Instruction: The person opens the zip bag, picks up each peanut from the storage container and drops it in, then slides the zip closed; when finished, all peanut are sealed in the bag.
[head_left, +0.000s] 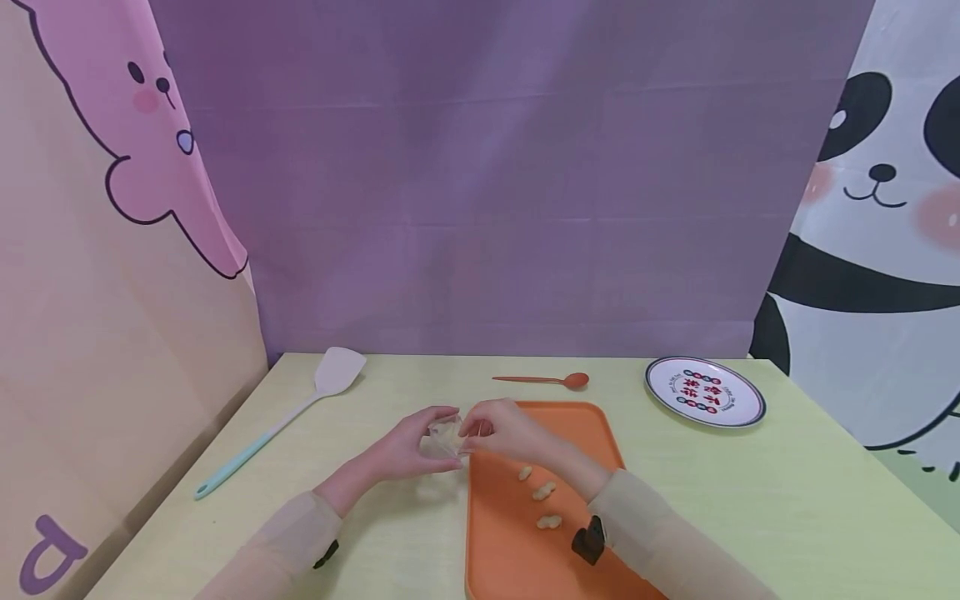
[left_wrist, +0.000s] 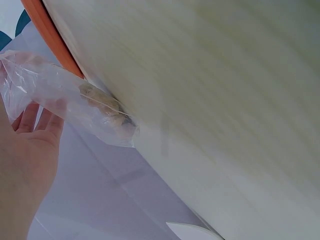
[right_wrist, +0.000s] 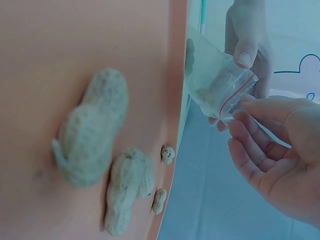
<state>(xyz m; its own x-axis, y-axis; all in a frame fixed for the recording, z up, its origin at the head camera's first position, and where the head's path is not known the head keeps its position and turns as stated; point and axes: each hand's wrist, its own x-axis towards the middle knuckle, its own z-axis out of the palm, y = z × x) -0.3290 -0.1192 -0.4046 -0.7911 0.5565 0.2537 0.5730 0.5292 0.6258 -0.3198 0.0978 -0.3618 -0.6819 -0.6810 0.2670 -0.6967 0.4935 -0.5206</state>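
Note:
Over the tray's left edge, my left hand [head_left: 408, 446] holds a clear zip bag [head_left: 444, 435] from its far side, thumb on the plastic. Brownish lumps that look like peanuts [left_wrist: 102, 102] lie in the bag's lower end in the left wrist view. My right hand [head_left: 506, 427] is at the bag's mouth, thumb and forefinger pinching the edge beside the red zip strip [right_wrist: 236, 95]. Below my right forearm, several peanuts in their shells [right_wrist: 95, 127] lie on the orange tray [head_left: 498, 550].
A white spatula [head_left: 337, 371] with a pale blue handle lies at the left of the table. Behind the tray is an orange spoon [head_left: 574, 381]. A white plate [head_left: 671, 387] with red writing stands at the back right. A purple curtain [head_left: 480, 183] hangs behind the table.

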